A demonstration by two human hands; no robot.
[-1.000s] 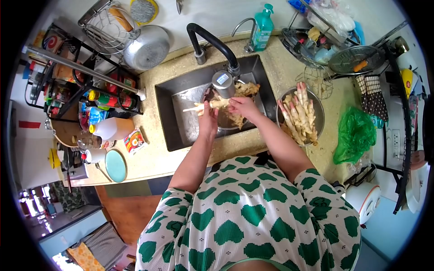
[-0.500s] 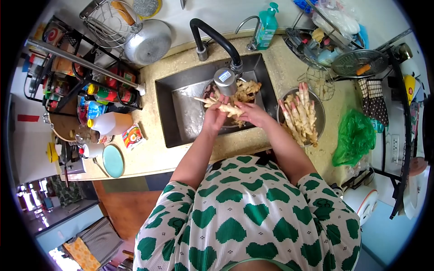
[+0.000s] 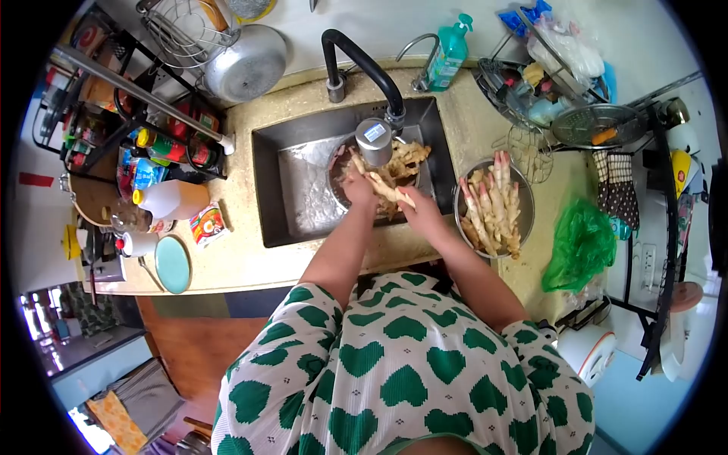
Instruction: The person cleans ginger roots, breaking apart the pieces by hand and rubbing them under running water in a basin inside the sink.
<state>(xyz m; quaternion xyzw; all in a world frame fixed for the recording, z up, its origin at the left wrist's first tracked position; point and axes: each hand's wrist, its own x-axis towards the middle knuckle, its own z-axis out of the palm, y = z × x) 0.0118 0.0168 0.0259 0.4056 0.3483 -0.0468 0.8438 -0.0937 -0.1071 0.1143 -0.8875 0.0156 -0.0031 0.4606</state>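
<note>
In the dark sink (image 3: pixel 292 189), my left hand (image 3: pixel 359 189) is closed around one end of a pale piece of ginger (image 3: pixel 387 189). My right hand (image 3: pixel 422 213) grips its other end, so the piece slants between both hands. Beneath it a round metal bowl (image 3: pixel 334 178) holds more knobbly ginger pieces (image 3: pixel 410 158). The black tap's round silver head (image 3: pixel 374 138) hangs just above and hides part of the bowl. To the right of the sink, a metal pot (image 3: pixel 528 201) is heaped with ginger that has long pink-tipped stems (image 3: pixel 497 199).
A green soap bottle (image 3: pixel 449 54) stands behind the sink. On the right lie a green plastic bag (image 3: pixel 582 246) and a wire rack (image 3: pixel 531 152). At left are a jug (image 3: pixel 173 200), a noodle packet (image 3: pixel 208 224), a teal plate (image 3: pixel 173 264) and a crowded shelf.
The ginger piece has turned from nearly level to slanting down to the right. My left hand has moved up along it; my right hand is slightly lower. The whole view has shifted a little.
</note>
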